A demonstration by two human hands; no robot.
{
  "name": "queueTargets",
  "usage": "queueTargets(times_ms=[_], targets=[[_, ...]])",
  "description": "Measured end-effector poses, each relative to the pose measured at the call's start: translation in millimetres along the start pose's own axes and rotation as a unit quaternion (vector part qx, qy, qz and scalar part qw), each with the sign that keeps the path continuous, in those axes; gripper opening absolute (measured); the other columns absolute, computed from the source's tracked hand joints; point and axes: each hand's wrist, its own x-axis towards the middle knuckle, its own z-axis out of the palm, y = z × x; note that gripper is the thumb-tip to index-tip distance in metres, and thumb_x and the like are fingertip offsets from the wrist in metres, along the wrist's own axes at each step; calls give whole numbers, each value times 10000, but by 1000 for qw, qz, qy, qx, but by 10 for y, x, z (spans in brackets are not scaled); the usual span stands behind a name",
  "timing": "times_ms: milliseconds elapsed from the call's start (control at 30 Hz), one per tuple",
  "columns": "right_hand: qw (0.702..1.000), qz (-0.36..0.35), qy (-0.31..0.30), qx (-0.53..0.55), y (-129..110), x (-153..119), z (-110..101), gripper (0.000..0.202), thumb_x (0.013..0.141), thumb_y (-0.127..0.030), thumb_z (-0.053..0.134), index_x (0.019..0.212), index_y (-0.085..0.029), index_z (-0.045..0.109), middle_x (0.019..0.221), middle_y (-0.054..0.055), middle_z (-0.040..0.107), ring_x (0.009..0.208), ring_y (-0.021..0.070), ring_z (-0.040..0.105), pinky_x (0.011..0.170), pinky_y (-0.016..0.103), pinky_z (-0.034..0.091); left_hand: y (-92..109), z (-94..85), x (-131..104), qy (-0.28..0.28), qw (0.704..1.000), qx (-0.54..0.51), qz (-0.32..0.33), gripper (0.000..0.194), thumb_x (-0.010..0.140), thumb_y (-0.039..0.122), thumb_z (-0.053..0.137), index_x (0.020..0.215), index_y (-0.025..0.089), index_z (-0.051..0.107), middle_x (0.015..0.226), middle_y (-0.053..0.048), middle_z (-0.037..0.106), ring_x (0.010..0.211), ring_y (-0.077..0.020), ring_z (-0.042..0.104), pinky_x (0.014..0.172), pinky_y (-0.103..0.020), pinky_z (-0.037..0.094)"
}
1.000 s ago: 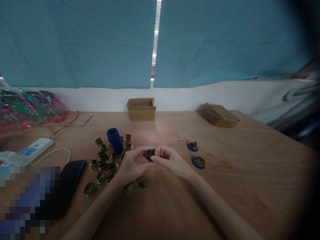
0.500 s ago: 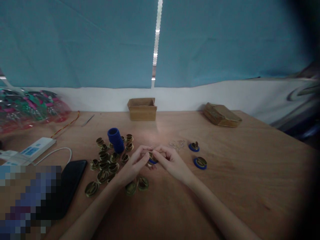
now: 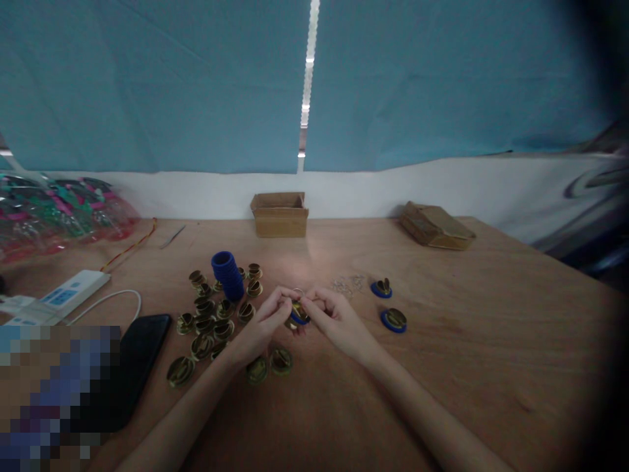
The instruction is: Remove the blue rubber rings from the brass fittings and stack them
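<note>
My left hand [image 3: 268, 319] and my right hand [image 3: 338, 319] meet at the centre, fingers closed on a round gold metal piece with a blue ring [image 3: 300, 313] around it. A thin metal ring shows at the fingertips above it; the fingers partly hide how the parts join. Left of my hands, several similar gold pieces [image 3: 203, 324] lie loose around a leaning stack of blue rings [image 3: 228, 276]. Small silvery rings [image 3: 350, 284] lie beyond my right hand. Two gold pieces with blue rings, one farther back [image 3: 381, 288] and one nearer [image 3: 394, 320], rest to the right.
An open cardboard box [image 3: 280, 223] stands at the table's back, with another brown box [image 3: 436, 226] to its right. On the left are a dark phone [image 3: 147, 354], a white power strip [image 3: 69, 295] with cables, tweezers [image 3: 173, 236], and plastic-wrapped goods [image 3: 63, 213].
The gold piece has tilted slightly between my fingers, and more of its shiny face and blue edge shows. My hands have barely moved; the things on the table stay put.
</note>
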Motion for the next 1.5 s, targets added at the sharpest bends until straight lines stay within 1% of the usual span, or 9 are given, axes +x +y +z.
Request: queueTargets(times_ms=[667,800,900,1000,1100,1200,1333,1433,1500], targets=[[998,31,20,-43,17,-12,21,268,907,-409,496,778,-177,536,646,17,643,572,139,605,558,262,440,-54,-6,14,16,999,-38,-10,289,915,430,461,1057,181,495,819,-22,591,672,-134,570,638,-279,447],[998,37,47,-35,18,19,-4,175,869,-373,536,865,-202,501,593,-45,559,534,114,544,519,240,399,-12,-12,18,24,1000,-13,10,316,891,436,514,1067,175,489,839,-34,614,698,-136,587,671,-285,458],[994,80,68,-5,31,35,-33,171,778,-271,586,887,-216,465,536,-101,443,445,72,408,440,199,295,2,-16,23,6,1000,-4,16,336,858,414,578,1071,177,474,886,-52,631,757,-148,609,713,-293,467],[982,171,69,52,38,30,-57,201,703,-218,562,878,-220,462,531,-115,381,404,50,290,399,188,198,-3,-8,24,-12,1000,1,27,315,828,358,635,1032,177,475,947,-61,626,851,-157,611,770,-298,460],[954,277,40,107,43,14,-66,131,688,-231,518,789,-222,435,498,-120,312,374,44,212,388,193,148,-11,9,21,-21,998,42,34,266,799,300,674,945,164,499,942,-53,613,864,-142,597,768,-274,450],[944,314,12,103,44,6,-72,116,723,-270,475,681,-216,380,492,-103,318,374,47,229,385,197,168,-2,39,17,-11,996,86,30,244,780,265,689,896,163,499,922,-47,614,855,-141,600,749,-265,457],[964,253,73,-19,23,29,-118,114,765,-307,513,811,-211,472,563,-74,432,421,67,341,401,201,241,19,65,15,56,990,118,47,290,744,261,710,928,176,502,977,-51,604,857,-151,615,758,-281,491],[974,127,150,-112,-18,49,-153,127,772,-307,544,826,-213,478,600,-57,457,490,94,401,451,222,300,25,44,16,83,983,159,44,307,723,224,704,956,196,506,931,-17,581,801,-138,617,721,-263,502],[964,33,176,-196,-60,38,-147,109,787,-291,550,774,-214,473,592,-50,447,525,109,417,492,238,319,32,21,18,95,969,222,48,299,720,184,680,977,204,528,922,-13,567,783,-139,607,695,-256,498]])
